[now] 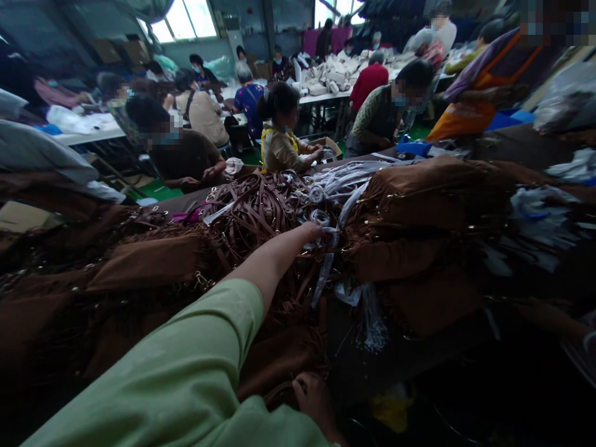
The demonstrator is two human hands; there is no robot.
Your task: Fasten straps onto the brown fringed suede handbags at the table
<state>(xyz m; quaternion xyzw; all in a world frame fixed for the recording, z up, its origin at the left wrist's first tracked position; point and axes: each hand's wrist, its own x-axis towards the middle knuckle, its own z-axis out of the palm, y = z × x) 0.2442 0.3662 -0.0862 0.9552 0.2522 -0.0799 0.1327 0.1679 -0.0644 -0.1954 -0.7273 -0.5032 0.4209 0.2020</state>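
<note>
My left hand [310,233] reaches far forward over a tangled pile of brown straps [261,208]. Its fingers look closed at a grey plastic-wrapped strap [331,230], though they are small and partly hidden. Close to my body, my right hand [314,397] is curled, thumb and finger together at the edge of a brown fringed suede bag [279,360]. The dark part of that hand is hard to make out. More wrapped straps [347,174] lie beyond my left hand.
Stacks of brown fringed bags [400,257] lie to the right, with more brown bags [144,264] to the left. Thin white ties [372,326] hang in a bundle near the middle. Across the table sit several people; one person in an orange apron [484,93] stands at right.
</note>
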